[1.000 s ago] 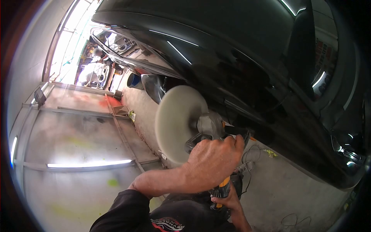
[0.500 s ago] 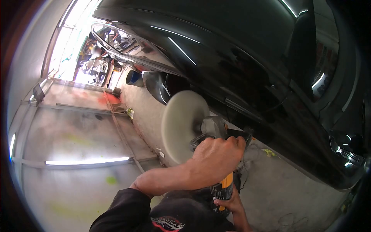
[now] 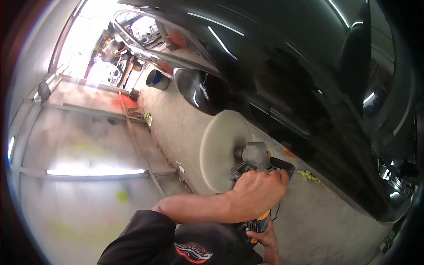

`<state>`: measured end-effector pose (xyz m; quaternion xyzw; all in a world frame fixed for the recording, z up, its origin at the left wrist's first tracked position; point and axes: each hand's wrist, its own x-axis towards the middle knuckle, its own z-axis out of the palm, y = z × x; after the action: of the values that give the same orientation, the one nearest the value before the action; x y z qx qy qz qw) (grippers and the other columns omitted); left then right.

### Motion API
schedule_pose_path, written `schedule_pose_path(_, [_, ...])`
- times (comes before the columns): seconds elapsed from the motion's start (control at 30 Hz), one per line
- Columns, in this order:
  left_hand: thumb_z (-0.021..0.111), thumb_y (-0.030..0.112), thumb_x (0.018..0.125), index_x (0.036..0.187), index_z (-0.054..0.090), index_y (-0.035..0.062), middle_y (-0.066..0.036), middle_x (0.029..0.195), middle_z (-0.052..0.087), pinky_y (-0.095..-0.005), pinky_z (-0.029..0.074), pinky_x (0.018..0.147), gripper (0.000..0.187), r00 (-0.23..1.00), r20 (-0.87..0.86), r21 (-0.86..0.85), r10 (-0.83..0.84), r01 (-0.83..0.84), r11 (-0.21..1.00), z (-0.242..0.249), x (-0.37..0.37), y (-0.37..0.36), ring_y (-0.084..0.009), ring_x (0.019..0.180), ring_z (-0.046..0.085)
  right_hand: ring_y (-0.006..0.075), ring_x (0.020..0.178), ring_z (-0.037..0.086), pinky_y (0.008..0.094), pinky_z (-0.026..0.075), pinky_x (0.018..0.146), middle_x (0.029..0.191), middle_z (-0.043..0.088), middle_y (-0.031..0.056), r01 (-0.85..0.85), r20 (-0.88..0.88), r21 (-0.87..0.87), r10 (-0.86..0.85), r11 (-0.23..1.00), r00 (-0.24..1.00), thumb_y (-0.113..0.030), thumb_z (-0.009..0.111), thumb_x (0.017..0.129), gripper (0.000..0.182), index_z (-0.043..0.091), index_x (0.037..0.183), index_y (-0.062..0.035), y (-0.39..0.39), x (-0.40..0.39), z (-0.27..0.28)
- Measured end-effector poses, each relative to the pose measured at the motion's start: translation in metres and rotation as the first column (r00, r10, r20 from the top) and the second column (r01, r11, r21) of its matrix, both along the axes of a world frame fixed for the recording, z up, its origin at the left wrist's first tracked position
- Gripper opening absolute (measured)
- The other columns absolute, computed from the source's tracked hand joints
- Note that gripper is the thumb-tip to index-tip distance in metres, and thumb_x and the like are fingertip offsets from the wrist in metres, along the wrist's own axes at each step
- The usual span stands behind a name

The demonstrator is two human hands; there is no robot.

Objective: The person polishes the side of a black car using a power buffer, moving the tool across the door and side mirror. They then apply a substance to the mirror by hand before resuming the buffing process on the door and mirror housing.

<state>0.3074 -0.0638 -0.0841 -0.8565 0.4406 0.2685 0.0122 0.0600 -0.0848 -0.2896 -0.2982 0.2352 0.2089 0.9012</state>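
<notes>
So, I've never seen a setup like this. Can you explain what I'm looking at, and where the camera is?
There is no robot here: one camera on a person's head looks forward and down at their bare hands. All the pictures come from it.

The left hand grips the front of a power tool, probably a polisher. The right hand holds its yellow and black rear end. The big pale disc on the tool is blurred, as if spinning. Beside it is a glossy black car body; I can't tell whether they touch. A bucket stands on the concrete floor farther back.
</notes>
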Motion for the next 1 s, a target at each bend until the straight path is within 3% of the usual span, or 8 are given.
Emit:
schedule_pose_path(0.03, [0.066, 0.009, 0.082, 0.123, 0.054, -0.0134, -0.019, 0.085, 0.068, -0.0349, 0.057, 0.053, 0.048, 1.000, 0.002, -0.015, 0.000, 0.000, 1.000, -0.003, 0.000, 0.002, -0.0313, 0.067, 0.072, 0.0198, 0.109, 0.061, 0.0356, 0.051, 0.096, 0.121, 0.060, 0.0065, -0.017, -0.012, 0.024, 0.018, 1.000, 1.000, 0.001, 0.092, 0.059, 0.095, 0.042, 0.140, -0.0046, 0.000, 0.001, 0.002])
schedule_pose_path(0.23, [0.065, 0.008, 0.077, 0.115, 0.058, -0.0151, -0.019, 0.081, 0.068, -0.0336, 0.056, 0.050, 0.045, 1.000, 0.014, -0.100, 0.019, -0.017, 0.995, 0.000, -0.004, 0.018, -0.0292, 0.064, 0.072, 0.0202, 0.104, 0.063, 0.0346, 0.053, 0.093, 0.116, 0.061, 0.0048, -0.046, -0.045, 0.017, 0.047, 0.999, 0.998, 0.004, 0.090, 0.059, 0.091, 0.044, 0.137, -0.0049, 0.005, 0.005, 0.014])
schedule_pose_path(0.53, [0.067, 0.008, 0.073, 0.104, 0.061, -0.0148, -0.016, 0.072, 0.066, -0.0319, 0.055, 0.048, 0.039, 0.989, 0.132, -0.216, -0.073, 0.100, 0.971, 0.024, 0.004, 0.030, -0.0264, 0.059, 0.071, 0.0200, 0.103, 0.065, 0.0341, 0.055, 0.088, 0.115, 0.064, 0.0059, 0.085, 0.019, -0.075, -0.083, 0.994, 0.996, 0.002, 0.089, 0.059, 0.088, 0.046, 0.135, -0.0030, 0.025, 0.000, 0.023])
schedule_pose_path(0.73, [0.070, 0.009, 0.073, 0.096, 0.065, -0.0095, -0.017, 0.072, 0.068, -0.0322, 0.055, 0.049, 0.030, 0.980, 0.197, -0.302, -0.028, 0.087, 0.949, 0.029, 0.019, 0.022, -0.0281, 0.063, 0.073, 0.0193, 0.075, 0.069, 0.0326, 0.059, 0.062, 0.095, 0.067, 0.0092, 0.057, 0.036, -0.135, -0.053, 0.989, 0.998, 0.004, 0.086, 0.061, 0.075, 0.049, 0.126, -0.0010, -0.010, 0.030, 0.067])
schedule_pose_path(0.93, [0.070, 0.009, 0.074, 0.086, 0.072, -0.0044, -0.016, 0.077, 0.072, -0.0351, 0.059, 0.059, 0.018, 0.992, 0.129, -0.269, 0.001, 0.034, 0.963, 0.048, 0.042, 0.003, -0.0295, 0.070, 0.074, 0.0204, 0.062, 0.066, 0.0328, 0.056, 0.056, 0.082, 0.065, 0.0110, -0.039, 0.039, -0.113, 0.044, 0.993, 0.998, 0.007, 0.081, 0.059, 0.069, 0.050, 0.121, 0.0009, -0.038, 0.049, 0.075])
schedule_pose_path(1.0, [0.071, 0.010, 0.074, 0.082, 0.074, -0.0025, -0.016, 0.076, 0.073, -0.0360, 0.059, 0.061, 0.015, 0.990, 0.141, -0.259, 0.012, 0.025, 0.966, 0.060, 0.049, -0.002, -0.0292, 0.072, 0.075, 0.0214, 0.058, 0.064, 0.0331, 0.055, 0.053, 0.078, 0.064, 0.0117, -0.030, 0.015, -0.177, 0.033, 0.984, 0.999, 0.003, 0.076, 0.058, 0.059, 0.053, 0.112, 0.0014, -0.042, 0.060, 0.091])
